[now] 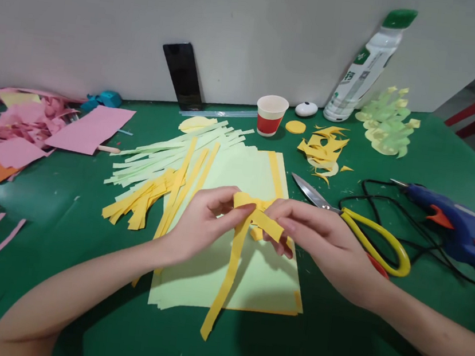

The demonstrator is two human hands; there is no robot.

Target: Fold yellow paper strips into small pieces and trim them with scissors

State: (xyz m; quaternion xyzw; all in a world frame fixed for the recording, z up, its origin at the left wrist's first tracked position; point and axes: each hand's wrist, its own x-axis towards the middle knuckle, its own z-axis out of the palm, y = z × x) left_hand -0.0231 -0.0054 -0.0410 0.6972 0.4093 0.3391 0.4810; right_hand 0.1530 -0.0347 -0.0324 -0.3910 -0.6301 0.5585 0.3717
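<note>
Between both hands is a yellow paper strip (230, 269), folded at its upper part, its long tail hanging down toward the table's front. My left hand (218, 213) pinches the fold between thumb and forefinger. The short end of the strip is in the fingers of my right hand (312, 233), partly hidden behind the thumb. Below them lies a stack of pale green paper sheets (190, 282), with orange-yellow paper showing at its edges. Loose yellow strips (144, 198) and pale green strips (171, 155) lie to the left of the stack.
Scissors (360, 233) with yellow handles and a blue glue gun (449, 218) with its cord lie at the right. A paper cup (271, 116), a phone (183, 76) and a leaning bottle (370, 67) stand along the wall. Pink paper scraps (27, 129) cover the left side.
</note>
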